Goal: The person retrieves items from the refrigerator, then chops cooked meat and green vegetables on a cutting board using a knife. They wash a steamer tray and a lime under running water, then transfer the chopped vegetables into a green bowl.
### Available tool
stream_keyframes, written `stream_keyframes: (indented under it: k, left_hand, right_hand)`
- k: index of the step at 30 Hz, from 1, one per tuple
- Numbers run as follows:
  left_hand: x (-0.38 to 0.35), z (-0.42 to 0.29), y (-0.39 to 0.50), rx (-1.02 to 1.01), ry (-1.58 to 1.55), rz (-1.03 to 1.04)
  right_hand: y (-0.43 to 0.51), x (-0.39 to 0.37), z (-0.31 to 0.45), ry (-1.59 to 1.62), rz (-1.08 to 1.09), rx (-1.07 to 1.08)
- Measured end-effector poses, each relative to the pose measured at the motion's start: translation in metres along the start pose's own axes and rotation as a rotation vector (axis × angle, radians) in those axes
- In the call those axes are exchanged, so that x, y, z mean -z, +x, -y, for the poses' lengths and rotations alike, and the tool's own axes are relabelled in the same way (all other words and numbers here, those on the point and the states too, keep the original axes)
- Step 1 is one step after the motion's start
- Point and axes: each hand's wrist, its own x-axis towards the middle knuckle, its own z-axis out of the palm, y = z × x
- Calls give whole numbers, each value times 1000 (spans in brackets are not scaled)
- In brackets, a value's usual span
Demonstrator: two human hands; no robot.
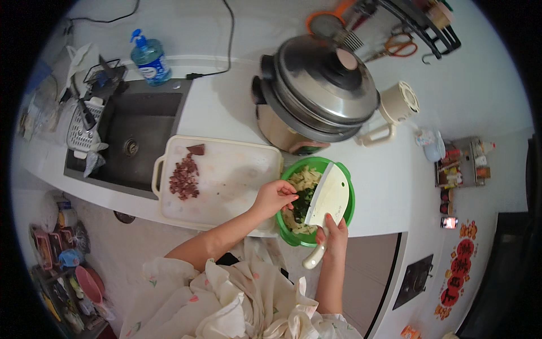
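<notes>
My right hand [334, 235] grips the handle of a cream-coloured kitchen knife [332, 195]. Its broad blade is tilted over the right part of a green bowl [349, 214]. Inside lie pale chopped vegetable pieces [307, 178] with chopped dark greens [302, 205] on top. My left hand [277, 195] reaches over the bowl's left rim, fingertips drawn together beside the greens; whether they pinch anything is unclear. Left of the bowl lies a white cutting board [228, 203] with a raised rim and a handle. It carries a heap of diced dark red meat [185, 178] and a larger piece [196, 149].
A large lidded steel electric cooker [292, 123] stands behind the bowl, with a cream handled appliance [398, 104] to its right. The dark sink [139, 114] is at left, a blue pump bottle [150, 61] behind it. A black cable [230, 42] ends on the counter. Scissors [396, 46] hang above.
</notes>
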Motion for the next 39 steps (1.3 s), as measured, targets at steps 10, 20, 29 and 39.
stream_keyframes:
  k: [10, 20, 29, 39]
  left_hand:
    - [80, -41, -140, -183, -464, -350]
    - [156, 14, -441, -492, -614, -1209]
    - [166, 129, -771, -679, -731, -1805]
    - [293, 189, -1011, -661, -782, -1994]
  right_hand:
    - [-35, -133, -17, -237, 662, -122]
    - [-255, -292, -165, -699, 1319, -387]
    - [-534, -321, -396, -854, 1878, -892]
    - [-752, -397, -563, -1021, 1866, -921]
